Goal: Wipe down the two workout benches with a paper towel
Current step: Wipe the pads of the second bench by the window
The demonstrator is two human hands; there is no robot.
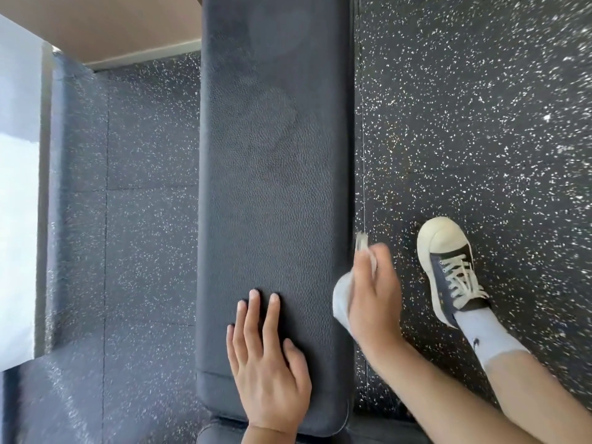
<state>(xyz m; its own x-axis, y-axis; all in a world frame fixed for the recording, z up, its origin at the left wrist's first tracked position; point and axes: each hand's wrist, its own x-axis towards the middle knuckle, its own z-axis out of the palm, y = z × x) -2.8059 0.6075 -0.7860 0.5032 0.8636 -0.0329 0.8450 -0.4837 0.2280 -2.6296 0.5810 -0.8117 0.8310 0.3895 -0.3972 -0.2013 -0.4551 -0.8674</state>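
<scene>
**Right hand grips towel at bench edge, left hand flat on pad**

Curled around a crumpled white paper towel, the right hand holds the wad at the right-hand side edge of the long black textured-vinyl workout bench. Its fingers wrap over the towel, which bulges out on the bench side of the palm and shows again as a blurred pale scrap past the fingertips. Towel and hand sit just beside the pad's right edge, near its near end; whether the towel touches the side of the pad cannot be told through the blur.

Flat on the pad's top surface near the same end rests the left hand, palm down, fingers straight and slightly spread, holding nothing.

Faint curved smears show on the vinyl farther up the pad, toward the far end. At the bottom edge, the dark rounded start of another pad section adjoins the bench.

Black rubber flooring with white speckles lies on both sides of the bench. On it, right of the right hand, stands a navy canvas sneaker with a cream rubber toe cap and white laces, worn with a white sock. A bright white panel runs along the left edge.
</scene>
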